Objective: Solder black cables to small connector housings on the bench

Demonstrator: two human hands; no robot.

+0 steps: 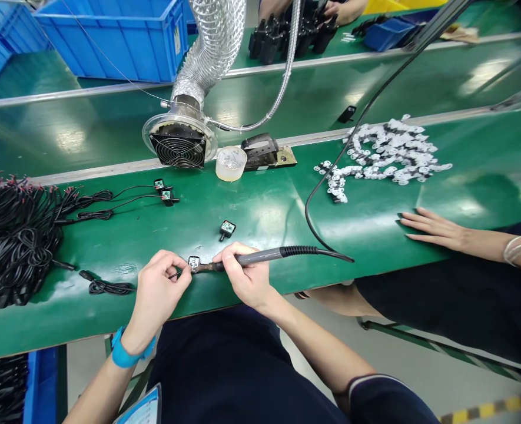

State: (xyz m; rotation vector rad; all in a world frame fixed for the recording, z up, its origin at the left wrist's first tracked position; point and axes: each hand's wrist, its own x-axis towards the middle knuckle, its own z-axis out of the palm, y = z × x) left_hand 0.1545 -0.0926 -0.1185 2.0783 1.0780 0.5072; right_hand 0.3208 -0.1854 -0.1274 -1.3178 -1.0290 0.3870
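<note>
My left hand (160, 287) is pinched closed on a thin black wire whose end meets a small circuit board (193, 262) on the green bench (260, 218). My right hand (242, 275) grips a grey soldering iron (264, 256) like a pen, its tip touching that board. The iron's black cord (326, 171) loops away up and to the right. Another small board (227, 228) lies just beyond, and two wired boards (165, 191) lie farther back left.
A big bundle of black cables (17, 235) fills the left. A fume fan on a foil duct (179, 138), a white cup (231, 163) and an iron stand (264, 152) sit behind. White small parts (388, 153) pile at right, near another person's flat hand (432, 228). Blue bins (114, 35) stand at back.
</note>
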